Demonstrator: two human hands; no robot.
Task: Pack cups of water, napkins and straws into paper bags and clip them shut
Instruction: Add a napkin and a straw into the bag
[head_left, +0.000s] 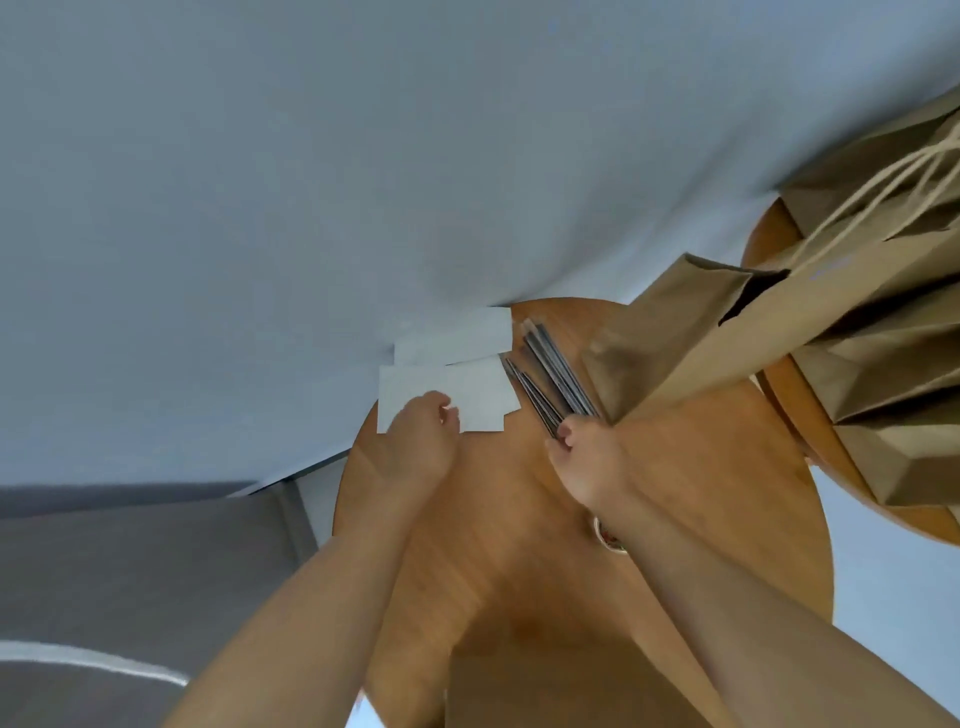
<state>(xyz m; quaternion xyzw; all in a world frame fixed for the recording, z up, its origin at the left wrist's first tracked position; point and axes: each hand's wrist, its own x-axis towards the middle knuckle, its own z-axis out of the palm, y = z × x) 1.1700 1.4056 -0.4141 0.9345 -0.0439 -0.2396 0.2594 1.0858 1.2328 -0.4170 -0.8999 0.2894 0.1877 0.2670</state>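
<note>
The round wooden counter (519, 545) carries everything within reach, which suits a packing job done with both hands at once. A second wooden surface (769, 244) to the right carries several flat, folded paper bags (893, 374), apparently kept there as stock for later rounds.

One paper bag (691, 332) lies tilted across the far right of the counter, its mouth open and turned away from the person. Its inside shows only as a dark gap, so whether anything is already in it cannot be told. No cups of water are visible, apart from a small part of a rim (608, 540) that shows under the right forearm and is too hidden to name.

The white napkins (457, 364) lie in a loose overlapping pile at the far left edge, just beside the dark straws (550, 374), which lie side by side between napkins and bag.

The left hand (421, 441) rests on the nearest napkin, fingertips pressing on it, probably to slide one off the pile. The right hand (587, 457) has its grip closed on the near ends of the straws, likely to lift them toward the bag.
</note>
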